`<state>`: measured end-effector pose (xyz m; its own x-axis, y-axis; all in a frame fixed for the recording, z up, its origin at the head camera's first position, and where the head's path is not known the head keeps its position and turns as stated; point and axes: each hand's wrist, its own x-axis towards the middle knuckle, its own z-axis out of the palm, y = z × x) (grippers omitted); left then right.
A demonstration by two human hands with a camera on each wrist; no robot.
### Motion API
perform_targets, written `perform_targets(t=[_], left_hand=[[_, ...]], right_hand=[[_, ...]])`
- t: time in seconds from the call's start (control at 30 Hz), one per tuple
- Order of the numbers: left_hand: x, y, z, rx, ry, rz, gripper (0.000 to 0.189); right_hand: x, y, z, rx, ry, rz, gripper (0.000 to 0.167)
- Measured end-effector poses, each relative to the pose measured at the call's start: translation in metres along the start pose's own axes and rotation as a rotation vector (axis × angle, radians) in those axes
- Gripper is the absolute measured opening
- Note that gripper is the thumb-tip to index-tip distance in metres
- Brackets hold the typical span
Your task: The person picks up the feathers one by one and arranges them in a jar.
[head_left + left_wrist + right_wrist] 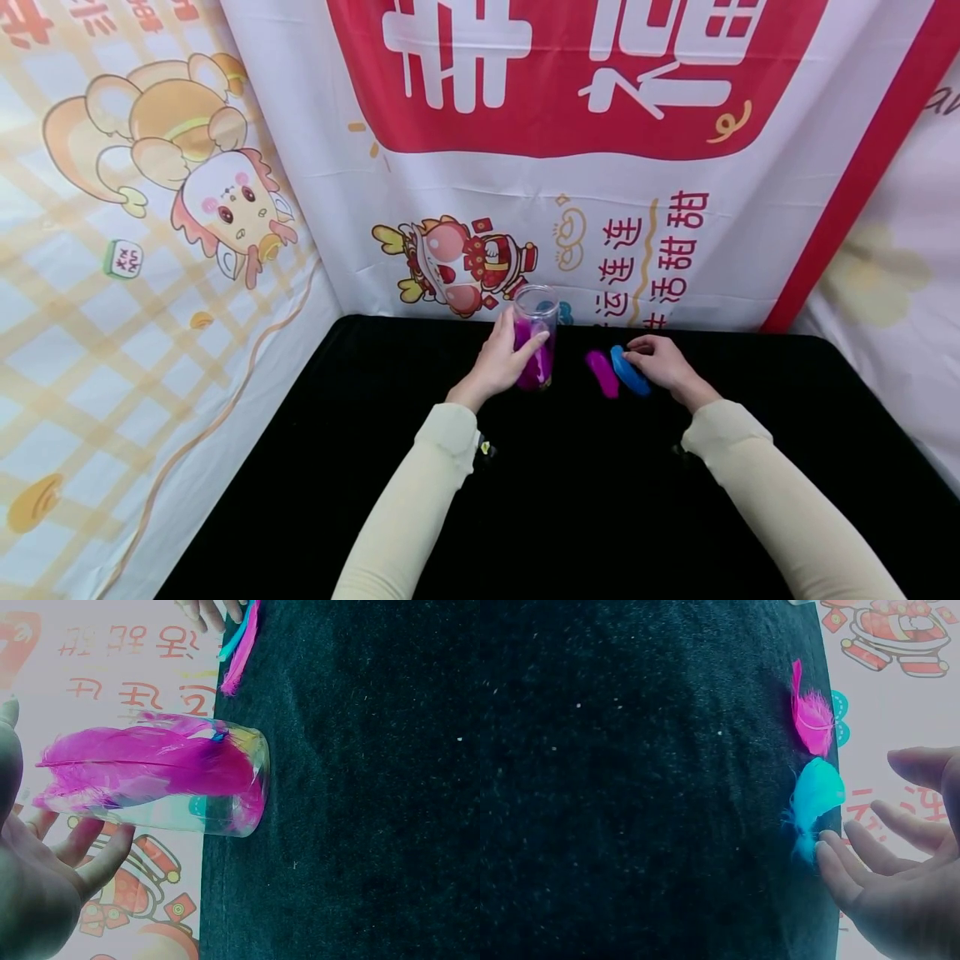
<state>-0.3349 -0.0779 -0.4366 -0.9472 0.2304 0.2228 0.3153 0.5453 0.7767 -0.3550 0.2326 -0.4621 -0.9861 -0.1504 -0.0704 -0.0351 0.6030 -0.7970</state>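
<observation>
A tall clear cup stands upright on the black table, with magenta feathers and touches of blue and yellow inside. My left hand holds it around its side, the thumb across the near face and the fingers behind. To the cup's right lie a loose magenta feather and, beside it, a blue feather. My right hand is at the blue feather, fingers spread and loosely bent, with fingertips right by the feather's end in the right wrist view. Nothing shows between its thumb and fingers.
A black cloth covers the table. Right behind the cup and feathers, a printed white and red banner hangs at the table's back edge. Another patterned sheet hangs along the left side.
</observation>
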Motion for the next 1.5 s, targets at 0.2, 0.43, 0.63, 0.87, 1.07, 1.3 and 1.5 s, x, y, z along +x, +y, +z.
perform_targets(t=[0.2,0.43,0.63,0.87,1.07,1.3,1.5], left_hand=[[0.001,-0.002,0.0,0.014,0.011,0.004,0.081],[0.001,-0.003,0.001,0.008,0.01,-0.003,0.082],[0.001,-0.002,0.0,0.004,0.008,-0.005,0.082],[0.001,-0.001,0.0,0.002,0.003,-0.006,0.082],[0.001,-0.001,0.001,0.004,0.006,-0.005,0.082],[0.0,0.0,0.001,0.001,0.0,-0.013,0.082],[0.001,-0.001,0.001,0.001,-0.002,-0.015,0.082]], right_hand=[[0.001,0.002,0.0,0.049,-0.027,0.018,0.048],[0.001,0.005,0.001,0.117,-0.072,0.091,0.053],[0.001,0.008,0.0,0.083,-0.098,0.1,0.059],[0.007,0.016,0.003,-0.053,-0.123,-0.012,0.057],[0.009,0.018,0.004,-0.111,-0.127,-0.024,0.048],[0.009,0.018,0.0,-0.113,-0.156,0.021,0.034],[0.009,0.019,0.0,-0.089,-0.16,0.033,0.031]])
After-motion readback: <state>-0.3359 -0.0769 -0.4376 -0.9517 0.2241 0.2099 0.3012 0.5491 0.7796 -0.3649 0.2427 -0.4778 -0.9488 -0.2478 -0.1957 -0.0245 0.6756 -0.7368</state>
